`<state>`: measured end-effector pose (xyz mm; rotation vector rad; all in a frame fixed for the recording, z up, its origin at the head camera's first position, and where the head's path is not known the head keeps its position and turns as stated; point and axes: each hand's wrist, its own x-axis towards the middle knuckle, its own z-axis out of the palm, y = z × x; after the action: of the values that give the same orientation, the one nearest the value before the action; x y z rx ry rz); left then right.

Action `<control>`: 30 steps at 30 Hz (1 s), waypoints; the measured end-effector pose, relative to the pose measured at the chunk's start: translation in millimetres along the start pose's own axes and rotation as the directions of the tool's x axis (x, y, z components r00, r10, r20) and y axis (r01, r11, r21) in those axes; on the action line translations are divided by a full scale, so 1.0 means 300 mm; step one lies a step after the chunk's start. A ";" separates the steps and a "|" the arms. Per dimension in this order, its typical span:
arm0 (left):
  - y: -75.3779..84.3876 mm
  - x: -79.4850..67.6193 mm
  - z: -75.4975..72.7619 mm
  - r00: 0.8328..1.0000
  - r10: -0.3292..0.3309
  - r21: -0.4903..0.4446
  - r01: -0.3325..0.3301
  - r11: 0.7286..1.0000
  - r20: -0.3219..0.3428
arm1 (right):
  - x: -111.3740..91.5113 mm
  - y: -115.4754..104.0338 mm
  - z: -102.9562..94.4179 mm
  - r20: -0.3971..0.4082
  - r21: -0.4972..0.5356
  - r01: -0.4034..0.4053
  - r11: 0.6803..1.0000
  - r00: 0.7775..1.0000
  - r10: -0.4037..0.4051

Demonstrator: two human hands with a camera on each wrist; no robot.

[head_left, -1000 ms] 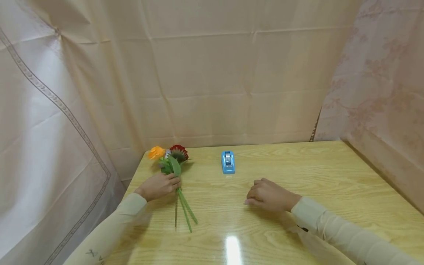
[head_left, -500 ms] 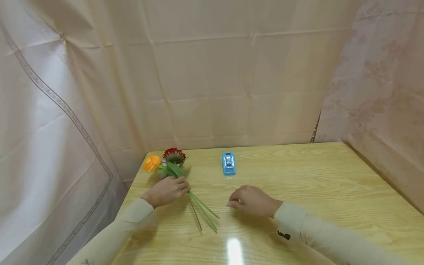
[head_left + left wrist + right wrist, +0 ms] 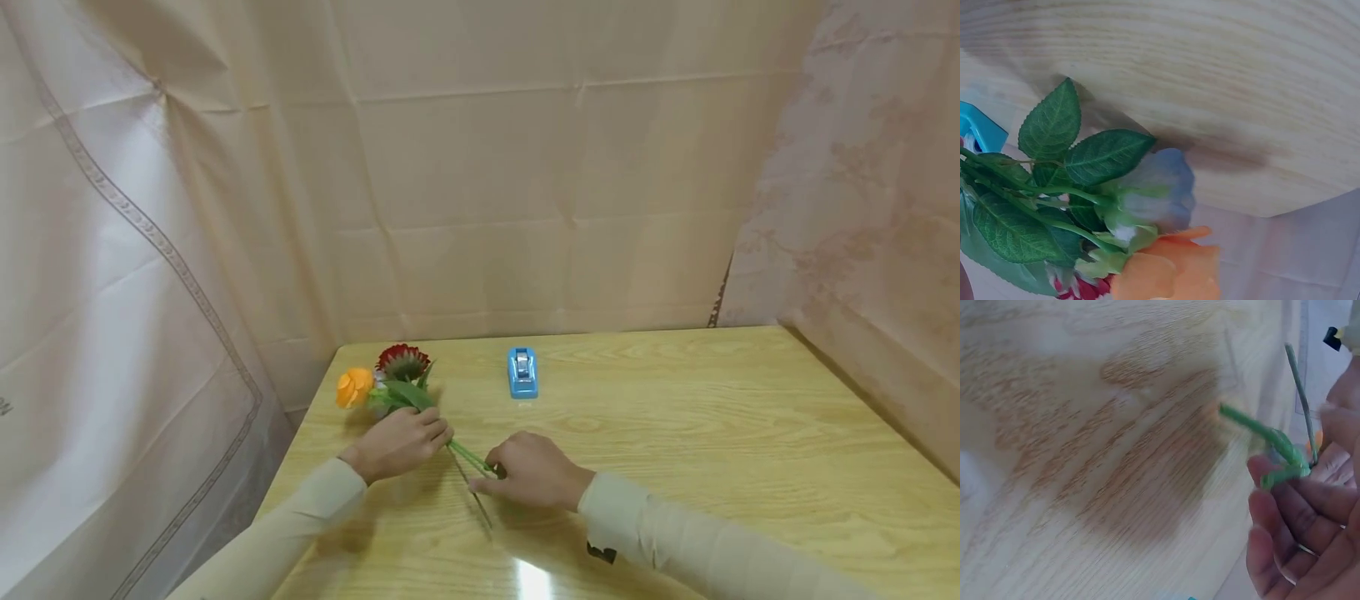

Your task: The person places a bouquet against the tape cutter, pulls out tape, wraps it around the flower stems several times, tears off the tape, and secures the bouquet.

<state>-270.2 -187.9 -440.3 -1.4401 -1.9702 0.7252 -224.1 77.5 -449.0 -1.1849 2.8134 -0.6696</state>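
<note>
My left hand (image 3: 397, 442) grips a small bunch of artificial flowers by the stems, just below the leaves (image 3: 410, 393). In the bunch are an orange flower (image 3: 354, 388), a dark red flower (image 3: 402, 361) and a pale blue flower (image 3: 1157, 187). Green stems (image 3: 469, 455) slant from that hand toward the right, and a thinner dark stem (image 3: 481, 510) runs lower. At the stem ends is my right hand (image 3: 536, 471), thumb and forefinger spread around them. The right wrist view shows its fingers (image 3: 1266, 509) loosely bent beside the cut ends.
A blue tape dispenser (image 3: 522, 373) stands toward the back of the wooden table (image 3: 675, 400). Behind the table hangs a beige cloth (image 3: 480, 192), with more cloth at both sides.
The left hand has moved right and nearer with the flowers, swinging the stems toward the right. The right hand has come left and now meets the stem ends.
</note>
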 end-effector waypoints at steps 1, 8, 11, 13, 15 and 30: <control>0.003 0.001 0.000 1.000 -0.006 -0.002 0.006 1.000 0.010 | 0.000 -0.002 0.001 -0.011 -0.025 -0.005 1.000 1.000 0.004; 0.021 0.004 -0.009 0.998 -0.018 0.015 0.017 1.000 0.052 | -0.010 -0.019 0.012 -0.042 -0.093 0.001 0.996 0.999 -0.005; 0.025 0.008 -0.014 0.998 -0.019 0.028 0.017 0.999 0.066 | -0.014 -0.019 0.013 -0.048 -0.084 0.005 0.996 0.999 -0.009; 0.027 0.010 -0.017 0.997 -0.024 0.030 0.022 0.999 0.069 | -0.015 -0.017 0.013 -0.053 -0.046 0.000 0.999 0.999 -0.002; 0.029 0.011 -0.014 0.998 -0.028 0.035 0.026 0.999 0.050 | -0.016 -0.012 0.013 -0.061 0.002 -0.009 1.000 0.998 0.009; 0.080 -0.003 0.003 0.993 -0.101 0.028 0.100 0.995 0.060 | -0.034 0.026 -0.025 -0.034 0.023 0.020 1.000 0.999 -0.019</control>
<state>-255.2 -182.3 -458.3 -1.3079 -2.0564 0.7541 -223.6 92.3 -446.8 -1.2103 2.8168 -0.7287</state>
